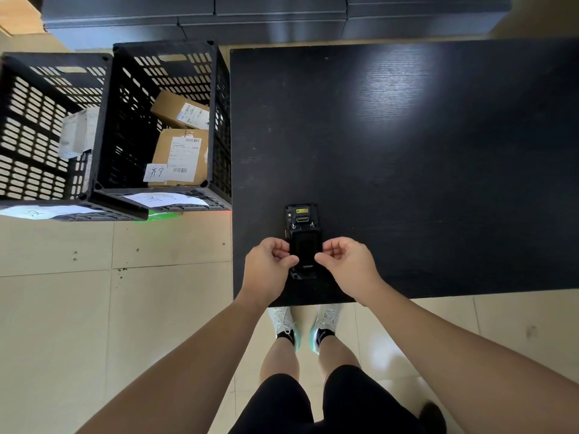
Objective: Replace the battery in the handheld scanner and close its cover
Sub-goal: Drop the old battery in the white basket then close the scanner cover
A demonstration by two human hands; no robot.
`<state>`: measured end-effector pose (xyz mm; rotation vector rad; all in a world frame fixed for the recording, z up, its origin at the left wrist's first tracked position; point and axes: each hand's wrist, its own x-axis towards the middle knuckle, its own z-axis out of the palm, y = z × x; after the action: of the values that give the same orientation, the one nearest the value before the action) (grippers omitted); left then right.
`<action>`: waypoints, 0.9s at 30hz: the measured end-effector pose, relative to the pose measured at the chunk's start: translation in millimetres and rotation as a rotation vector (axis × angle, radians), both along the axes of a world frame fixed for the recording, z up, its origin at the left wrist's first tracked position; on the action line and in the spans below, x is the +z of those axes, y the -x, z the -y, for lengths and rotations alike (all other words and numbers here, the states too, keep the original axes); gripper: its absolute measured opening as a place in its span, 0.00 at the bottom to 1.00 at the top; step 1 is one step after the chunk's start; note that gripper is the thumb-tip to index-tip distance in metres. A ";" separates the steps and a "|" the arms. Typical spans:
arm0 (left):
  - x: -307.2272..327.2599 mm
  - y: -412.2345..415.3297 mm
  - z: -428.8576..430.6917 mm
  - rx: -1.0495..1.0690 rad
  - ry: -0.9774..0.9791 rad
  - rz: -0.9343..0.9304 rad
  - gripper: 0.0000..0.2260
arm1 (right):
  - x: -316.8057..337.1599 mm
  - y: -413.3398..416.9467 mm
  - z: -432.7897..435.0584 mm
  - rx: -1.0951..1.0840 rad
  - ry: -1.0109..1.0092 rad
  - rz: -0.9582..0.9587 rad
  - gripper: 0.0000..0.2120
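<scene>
Both hands pinch the battery cover over the back of the scanner at the table's near edge

The handheld scanner [301, 239] lies face down on the black table [438, 167], its long axis running from 12 to 6 o'clock, scan window at the 12 o'clock end. The left hand [269, 267] sits at its 9 o'clock side and the right hand [347, 264] at 3 o'clock, equally near, each curled with thumb and forefinger closed on one long edge of the battery cover [304, 252], which lies along the same axis over the lower part. Whether the cover is latched cannot be told; pressing it straight down, and perhaps sliding it along that axis, looks like the next need. Two black crates [103, 126] with parcels stand well apart at 10 o'clock
</scene>
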<state>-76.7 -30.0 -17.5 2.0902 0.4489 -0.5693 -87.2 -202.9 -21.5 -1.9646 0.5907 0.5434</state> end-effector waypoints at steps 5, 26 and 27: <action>-0.4 1.1 3.6 0.051 -0.036 -0.013 0.09 | 1.3 -3.4 1.1 0.006 0.036 -0.022 0.10; -6.1 -34.5 18.8 0.246 -0.051 -0.014 0.13 | 4.3 -40.8 -15.8 -0.145 0.127 -0.135 0.20; -7.1 -35.9 18.9 0.254 -0.055 -0.021 0.13 | 3.6 -41.3 -15.5 -0.151 0.126 -0.148 0.20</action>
<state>-40.8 -48.9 -24.6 2.0399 0.7375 -0.4334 -45.8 -187.4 -17.9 -1.9887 0.8780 0.5714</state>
